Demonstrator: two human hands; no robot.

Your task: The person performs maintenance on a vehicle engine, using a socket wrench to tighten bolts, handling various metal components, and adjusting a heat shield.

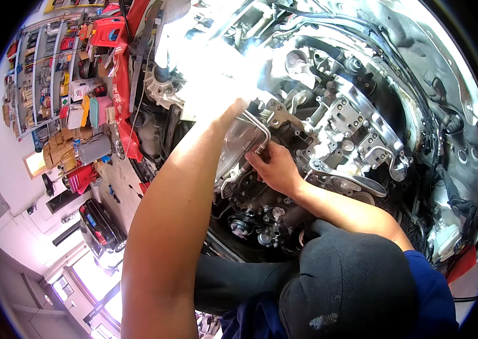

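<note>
My left arm reaches up into the engine bay, and my left hand (250, 90) is lost in white glare, so its fingers cannot be made out. My right hand (276, 169) is closed, thumb and fingers pinched on a bent metal pipe (264, 133) below the glare. Close by the pipe is a brownish metal bracket (282, 116). Right of my right hand, a long silver piece with a rounded end (335, 172) lies over the engine (340, 121), whose bolts and castings are exposed. My dark-trousered leg (352, 277) is bent beneath my right forearm.
Black hoses and cables (389, 42) run along the right of the bay beside a grey body panel (448, 34). A red cover (120, 101) hangs over the left edge. Beyond stand loaded shelves (35, 73), cardboard boxes (61, 148) and a dark car (101, 226).
</note>
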